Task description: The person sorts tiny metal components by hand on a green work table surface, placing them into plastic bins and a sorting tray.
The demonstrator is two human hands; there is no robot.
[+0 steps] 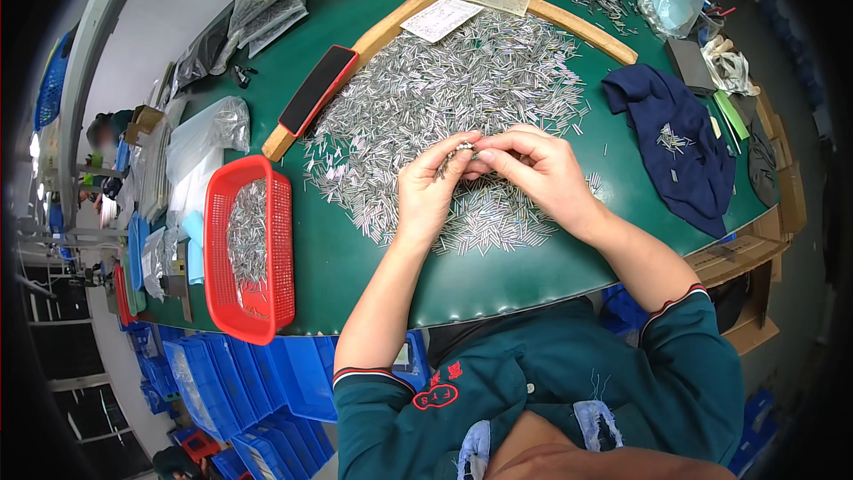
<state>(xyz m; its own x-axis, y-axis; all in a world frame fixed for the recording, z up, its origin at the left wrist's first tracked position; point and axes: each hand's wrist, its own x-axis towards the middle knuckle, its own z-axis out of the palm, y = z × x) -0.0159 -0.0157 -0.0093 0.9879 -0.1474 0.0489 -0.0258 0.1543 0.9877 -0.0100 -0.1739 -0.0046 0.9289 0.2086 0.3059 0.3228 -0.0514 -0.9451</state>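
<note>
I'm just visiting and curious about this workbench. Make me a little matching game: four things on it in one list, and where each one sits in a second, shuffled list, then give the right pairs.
Things
1. red basket
2. dark blue cloth
3. phone in a red case
4. small bunch of metal pins

Places
A. lying on the wooden frame
B. pinched between the left hand and right hand
C. at the table's left edge, part filled with pins
D. right of the big pin heap

Pairs: 1-C, 2-D, 3-A, 4-B
</note>
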